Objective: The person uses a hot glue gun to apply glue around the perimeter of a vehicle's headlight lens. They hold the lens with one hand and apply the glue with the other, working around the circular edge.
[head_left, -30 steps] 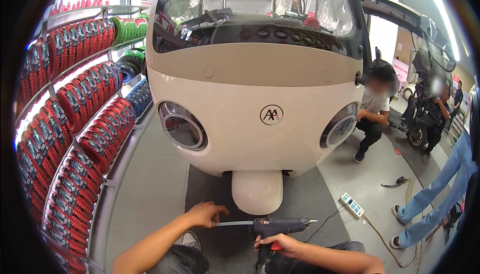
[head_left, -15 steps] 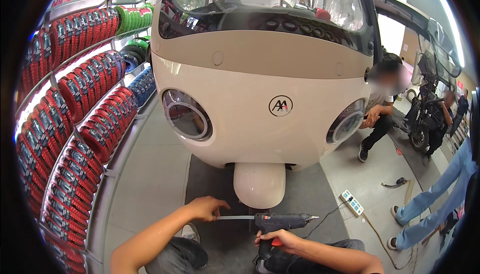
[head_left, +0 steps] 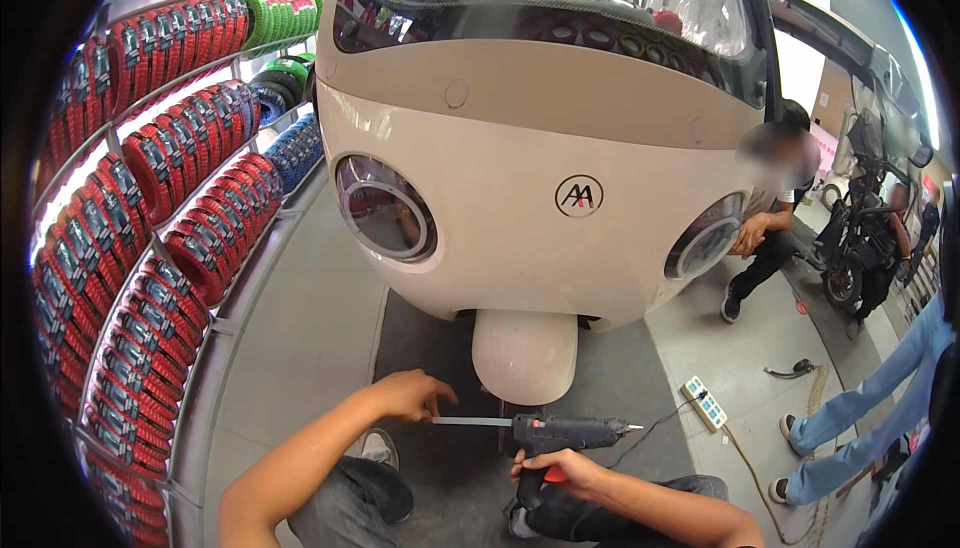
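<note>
A black hot glue gun (head_left: 578, 433) lies level in front of me, its metal nozzle to the right. Its handle is in my right hand (head_left: 562, 470), close to the orange-red trigger. Out of the back of the gun, to the left, sticks a pale translucent glue stick (head_left: 472, 421). My left hand (head_left: 408, 395) pinches the free end of that stick, with the index finger reaching out above it. Just beyond the gun is the white front fender (head_left: 525, 358) of a cream-coloured enclosed vehicle (head_left: 500, 218).
Racks of red tyres (head_left: 190, 218) line the left side. A white power strip (head_left: 705, 404) lies on the floor at right, with a black cord running toward the gun. One person (head_left: 770, 218) crouches by the right headlight; another person's blue-trousered legs (head_left: 870, 398) are at far right.
My view has shifted slightly, so the vehicle sits a little farther right and higher. Both hands keep their hold, and the gun is tilted slightly differently.
</note>
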